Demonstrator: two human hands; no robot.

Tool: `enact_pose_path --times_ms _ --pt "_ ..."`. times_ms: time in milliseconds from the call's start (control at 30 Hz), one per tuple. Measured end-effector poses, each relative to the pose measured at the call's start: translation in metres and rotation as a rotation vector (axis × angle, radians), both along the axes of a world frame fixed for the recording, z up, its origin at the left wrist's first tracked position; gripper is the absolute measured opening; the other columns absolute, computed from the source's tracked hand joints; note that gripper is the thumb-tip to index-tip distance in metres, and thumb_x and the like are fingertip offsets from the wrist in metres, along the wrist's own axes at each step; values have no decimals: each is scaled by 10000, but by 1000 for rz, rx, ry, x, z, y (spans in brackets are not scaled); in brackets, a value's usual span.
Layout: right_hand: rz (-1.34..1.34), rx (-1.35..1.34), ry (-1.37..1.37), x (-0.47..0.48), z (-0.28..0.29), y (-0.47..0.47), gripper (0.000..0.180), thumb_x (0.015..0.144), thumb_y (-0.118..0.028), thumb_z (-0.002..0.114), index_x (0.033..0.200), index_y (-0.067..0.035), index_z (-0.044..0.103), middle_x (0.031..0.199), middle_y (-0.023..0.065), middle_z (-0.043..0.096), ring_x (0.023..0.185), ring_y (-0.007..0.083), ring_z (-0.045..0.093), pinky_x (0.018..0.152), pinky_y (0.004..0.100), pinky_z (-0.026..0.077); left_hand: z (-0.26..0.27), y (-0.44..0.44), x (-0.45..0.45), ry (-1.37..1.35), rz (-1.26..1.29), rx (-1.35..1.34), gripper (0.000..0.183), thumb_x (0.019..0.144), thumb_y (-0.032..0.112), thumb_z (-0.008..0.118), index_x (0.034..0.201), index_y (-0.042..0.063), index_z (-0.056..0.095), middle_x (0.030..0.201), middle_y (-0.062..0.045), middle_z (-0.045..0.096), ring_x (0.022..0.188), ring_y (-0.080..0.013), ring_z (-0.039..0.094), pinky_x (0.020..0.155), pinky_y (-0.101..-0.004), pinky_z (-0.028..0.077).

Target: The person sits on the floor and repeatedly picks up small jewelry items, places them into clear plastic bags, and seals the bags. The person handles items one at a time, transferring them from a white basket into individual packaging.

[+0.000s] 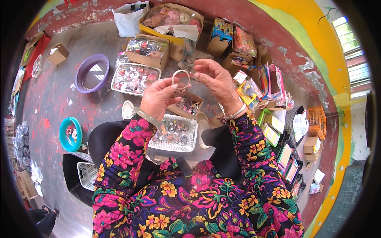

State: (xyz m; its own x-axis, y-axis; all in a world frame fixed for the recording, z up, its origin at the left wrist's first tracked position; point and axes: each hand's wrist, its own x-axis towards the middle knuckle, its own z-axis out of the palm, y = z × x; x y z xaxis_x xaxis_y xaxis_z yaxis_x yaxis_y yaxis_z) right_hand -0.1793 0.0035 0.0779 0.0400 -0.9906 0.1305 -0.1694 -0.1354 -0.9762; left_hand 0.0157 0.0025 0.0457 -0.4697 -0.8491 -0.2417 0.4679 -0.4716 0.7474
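Note:
A cream-coloured braided ring, perhaps a hair tie, is held between the thumb and fingers of my left hand. A small pinkish piece shows at the ring's lower right. To the right of the ring is my right hand, thumb near the ring and fingers curled. A blurred reddish bit lies by that thumb; I cannot tell whether it is gripped. Below the hands, a white plastic basket holds several small bagged accessories. Behind the left hand, a cardboard box of small pieces is partly hidden.
Another white basket of bagged accessories stands ahead, beside an open cardboard box. A purple basin and a turquoise basin sit to the left. Boxes and an orange crate line the right wall. Another person's legs show lower left.

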Motion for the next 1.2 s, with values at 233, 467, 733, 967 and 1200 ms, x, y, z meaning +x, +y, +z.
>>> enact_pose_path --times_ms 233,467,733,967,1200 --pt "78 -209 306 3 -2 3 152 728 -72 638 876 -39 627 907 65 597 832 148 565 697 249 442 -5 4 -5 14 -73 -31 264 867 54 496 1125 -1 505 1024 -103 587 939 -167 583 774 -263 504" --pt "41 -487 500 7 -2 5 118 695 -92 648 802 -48 625 935 84 600 900 250 555 782 314 432 -4 2 0 112 -108 87 242 891 150 479 1072 -1 531 960 -105 600 898 -185 599 775 -268 504" --pt "82 -459 481 6 -2 5 101 691 -102 652 778 -61 619 961 76 597 915 249 551 796 318 432 1 5 -2 23 -73 56 269 880 217 501 1036 2 547 916 -110 612 839 -189 612 729 -280 509" --pt "118 -467 540 5 4 5 102 692 -108 649 778 -66 614 965 68 599 957 246 535 826 324 422 1 5 -2 -19 -54 10 262 890 224 483 1028 13 555 915 -107 619 829 -180 615 715 -277 509" --pt "156 -518 526 7 1 4 104 686 -115 661 775 -68 635 968 59 607 989 242 526 852 333 413 -4 4 -5 -96 -34 4 237 895 210 481 1016 23 561 894 -89 628 806 -167 622 670 -256 519"
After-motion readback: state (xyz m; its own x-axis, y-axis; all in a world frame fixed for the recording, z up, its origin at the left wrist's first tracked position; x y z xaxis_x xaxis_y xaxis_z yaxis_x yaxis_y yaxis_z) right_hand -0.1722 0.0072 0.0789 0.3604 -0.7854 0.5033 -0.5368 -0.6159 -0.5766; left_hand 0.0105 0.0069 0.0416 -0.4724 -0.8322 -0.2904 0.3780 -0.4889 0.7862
